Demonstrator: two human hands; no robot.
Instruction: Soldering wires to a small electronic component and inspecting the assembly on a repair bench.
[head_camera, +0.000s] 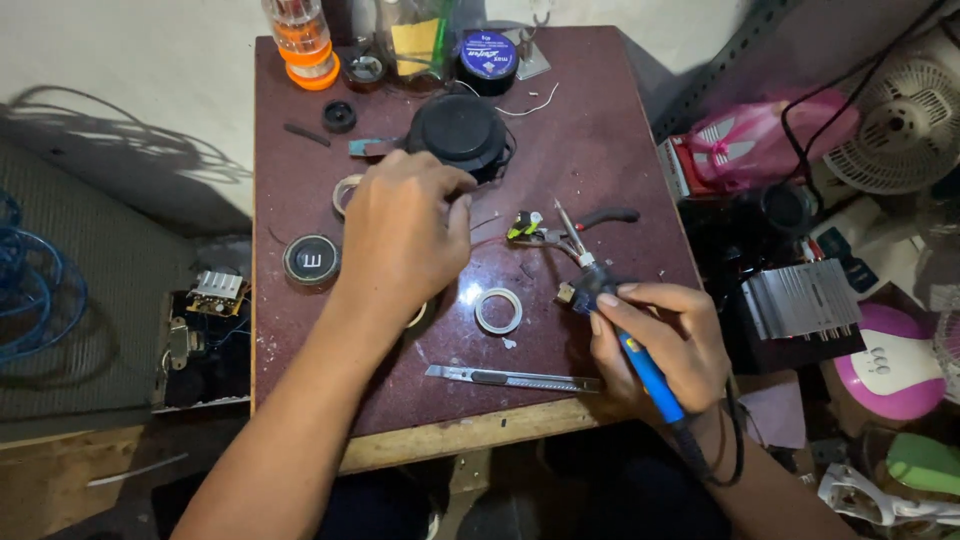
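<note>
Fingers of the right hand (665, 345) grip a blue soldering iron (640, 365); left hand (405, 235) fingers touch the black speaker (458, 130).

Dark maroon worktop (610, 130); blue-handled soldering iron (640, 365); black round speaker (458, 130); white tape ring (498, 310); orange-banded clear bottle (303, 40), upper left.

maroon table (300, 150) | pale wall (130, 50) | white fan (905, 125) right
</note>
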